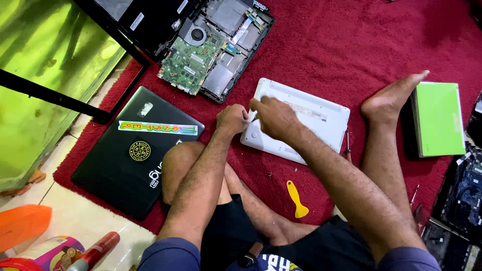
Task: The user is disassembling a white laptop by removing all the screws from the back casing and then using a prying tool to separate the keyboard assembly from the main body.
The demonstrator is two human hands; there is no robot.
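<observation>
Far off to the left of my fingers I see a green glass tank (45, 65) in a black frame, and below it an orange object (22, 226) and a red can (95, 251) on the pale tiled floor. Nearer in, just left of my left hand, a closed black laptop (135, 150) with stickers lies flat on the red carpet (326, 50). Above it, well beyond my fingertips, sits an opened laptop (211, 50) with its green circuit board and fan bare.

My left hand (232, 120) is curled into a loose fist, fingers pressed together, resting against the near-left edge of the white laptop base (301, 118), which lies underside up on the carpet directly under both hands. My right hand (273, 118) is bent over that same edge, fingers bunched and pinching something thin and pale; I cannot tell what it is.

Below my right wrist a yellow plastic pry tool (296, 198) lies on the carpet. Right of the white base a small screwdriver (347, 143) lies beside it, then my bare foot (391, 98), and past that a lime-green laptop (439, 118).
</observation>
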